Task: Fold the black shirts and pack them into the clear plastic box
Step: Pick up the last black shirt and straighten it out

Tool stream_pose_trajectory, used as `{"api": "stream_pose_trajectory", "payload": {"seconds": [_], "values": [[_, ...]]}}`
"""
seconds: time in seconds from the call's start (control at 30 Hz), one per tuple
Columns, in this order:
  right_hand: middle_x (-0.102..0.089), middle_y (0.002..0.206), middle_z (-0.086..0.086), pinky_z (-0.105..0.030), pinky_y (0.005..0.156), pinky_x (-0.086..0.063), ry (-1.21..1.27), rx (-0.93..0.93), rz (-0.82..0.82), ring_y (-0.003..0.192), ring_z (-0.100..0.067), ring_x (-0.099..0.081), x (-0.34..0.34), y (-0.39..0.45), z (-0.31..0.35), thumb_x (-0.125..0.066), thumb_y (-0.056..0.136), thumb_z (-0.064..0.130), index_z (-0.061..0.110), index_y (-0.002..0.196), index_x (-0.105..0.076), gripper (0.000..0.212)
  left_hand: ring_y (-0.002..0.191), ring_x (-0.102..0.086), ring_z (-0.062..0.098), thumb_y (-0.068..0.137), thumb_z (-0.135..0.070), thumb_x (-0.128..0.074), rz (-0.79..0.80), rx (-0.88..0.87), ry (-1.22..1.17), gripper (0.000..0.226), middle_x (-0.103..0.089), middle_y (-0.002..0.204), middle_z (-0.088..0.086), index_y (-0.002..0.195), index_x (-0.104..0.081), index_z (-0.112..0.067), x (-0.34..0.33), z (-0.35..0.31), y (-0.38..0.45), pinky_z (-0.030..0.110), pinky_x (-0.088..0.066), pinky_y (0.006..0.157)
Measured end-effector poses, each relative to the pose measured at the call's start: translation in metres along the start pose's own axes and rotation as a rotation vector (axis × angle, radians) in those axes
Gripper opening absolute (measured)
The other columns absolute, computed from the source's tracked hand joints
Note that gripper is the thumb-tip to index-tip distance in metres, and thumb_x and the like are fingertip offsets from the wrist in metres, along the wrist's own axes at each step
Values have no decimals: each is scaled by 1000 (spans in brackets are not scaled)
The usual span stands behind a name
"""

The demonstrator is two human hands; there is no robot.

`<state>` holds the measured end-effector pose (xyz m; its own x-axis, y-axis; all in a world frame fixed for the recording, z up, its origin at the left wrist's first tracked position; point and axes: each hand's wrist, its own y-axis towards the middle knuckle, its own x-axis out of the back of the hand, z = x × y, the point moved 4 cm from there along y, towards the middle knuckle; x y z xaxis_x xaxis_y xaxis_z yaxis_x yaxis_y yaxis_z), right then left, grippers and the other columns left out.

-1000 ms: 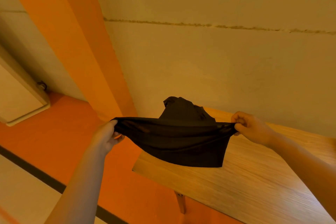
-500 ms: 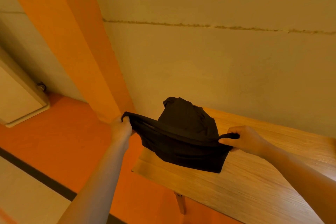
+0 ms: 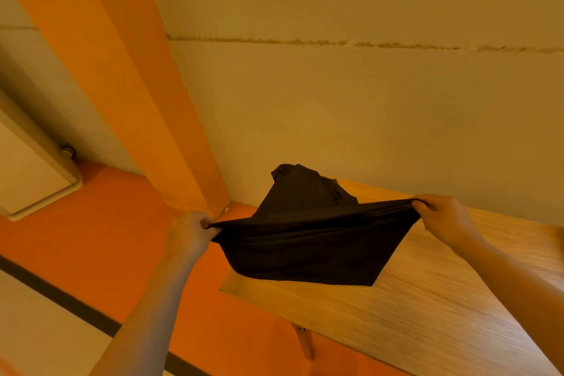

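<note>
Wooden table point(image 3: 427, 314), hands now wider apart, black shirt point(image 3: 305, 247) stretched taut again

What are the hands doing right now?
Left hand: pinching one end of the black shirt.
Right hand: gripping the shirt's other end.
</note>
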<state>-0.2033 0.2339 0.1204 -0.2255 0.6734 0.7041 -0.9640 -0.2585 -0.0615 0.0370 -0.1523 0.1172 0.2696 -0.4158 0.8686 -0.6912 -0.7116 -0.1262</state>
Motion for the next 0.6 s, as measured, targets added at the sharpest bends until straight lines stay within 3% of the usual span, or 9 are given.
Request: {"api": "stream_pose_trajectory", "payload": {"seconds": [0.07,0.17,0.23,0.3,0.43,0.6], "values": [[-60,63,1,-25,53,-38,39,-33,8,60,-17,-56,-3,-1,-2,-50,99,14,10,103,-71,22,50,-50,21,91,-23,-66,-3,97,26,27,-61,62,7,68,-61,-9,2,8,-4,30,-39,49],[-63,66,-3,-26,56,-42,126,-83,-20,63,-21,-59,-6,1,-3,-49,99,15,10,103,-69,21,69,-62,27,93,-17,-64,97,272,-513,22,-64,78,16,74,-58,-7,-2,4,-15,38,-53,64],[-62,67,-3,-27,57,-42,160,-103,-31,63,-21,-59,-7,2,-2,-49,99,15,11,102,-67,19,76,-56,26,91,-13,-65,195,374,-850,28,-57,81,12,69,-48,-13,-2,-2,-19,39,-49,69],[-62,66,-4,-28,56,-42,178,-119,-38,62,-21,-58,-7,4,-3,-48,100,15,11,101,-67,19,75,-50,25,87,-9,-68,300,402,-1020,27,-54,81,9,69,-48,-13,-3,-4,-20,37,-41,65],[-62,68,-6,-28,56,-43,173,-154,-46,63,-21,-59,-4,6,-8,-49,99,16,10,100,-67,19,62,-54,19,77,-11,-70,419,347,-1109,16,-57,78,7,82,-55,-12,1,-3,-19,34,-41,59],[-65,69,-3,-30,60,-45,152,-116,0,67,-24,-61,-5,6,-8,-51,99,18,11,98,-68,18,72,-60,25,96,-17,-60,184,332,-837,11,-64,93,11,103,-64,-10,8,2,-15,40,-49,69]]}}
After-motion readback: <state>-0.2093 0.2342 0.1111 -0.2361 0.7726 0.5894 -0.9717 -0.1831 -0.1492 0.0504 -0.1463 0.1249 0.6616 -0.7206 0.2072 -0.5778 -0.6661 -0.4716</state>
